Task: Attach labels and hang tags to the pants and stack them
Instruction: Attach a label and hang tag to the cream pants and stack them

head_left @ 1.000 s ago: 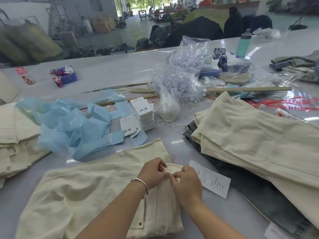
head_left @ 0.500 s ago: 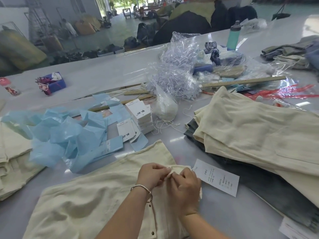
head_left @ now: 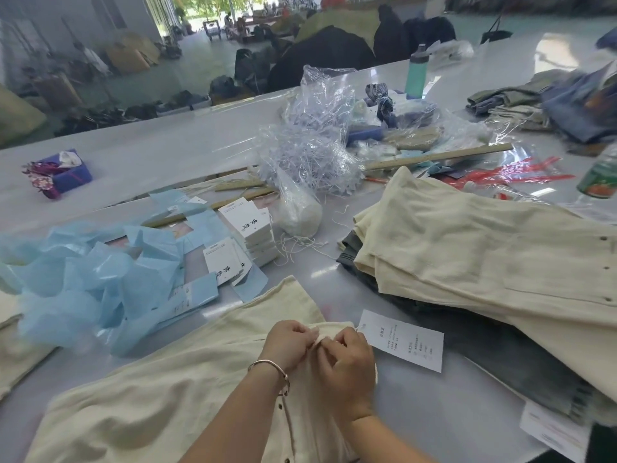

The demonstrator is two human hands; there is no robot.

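Cream pants (head_left: pixel 160 389) lie flat in front of me on the grey table (head_left: pixel 173 152). At their waistband my left hand (head_left: pixel 289 342) and my right hand (head_left: pixel 347 369) meet, both pinching the fabric edge and a thin string. A white printed hang tag (head_left: pixel 404 344) lies just right of my hands, tied at the waistband. Behind the pants stands a stack of white hang tags (head_left: pixel 252 228), with loose ones (head_left: pixel 222 264) beside it. Further cream pants (head_left: pixel 484 262) are piled at the right on darker denim.
Crumpled blue backing paper (head_left: pixel 93 279) covers the left. A clear bag of plastic fasteners (head_left: pixel 310 155), a bag of white string (head_left: pixel 297 212), wooden sticks (head_left: pixel 437 157), a teal bottle (head_left: pixel 416 73) and folded clothes (head_left: pixel 547 101) sit behind. More cream pants (head_left: pixel 13 349) lie at the far left.
The camera has tilted and shifted slightly. My hands stay at the waistband, working the string. The white tag has shifted a little to the right of my hands.
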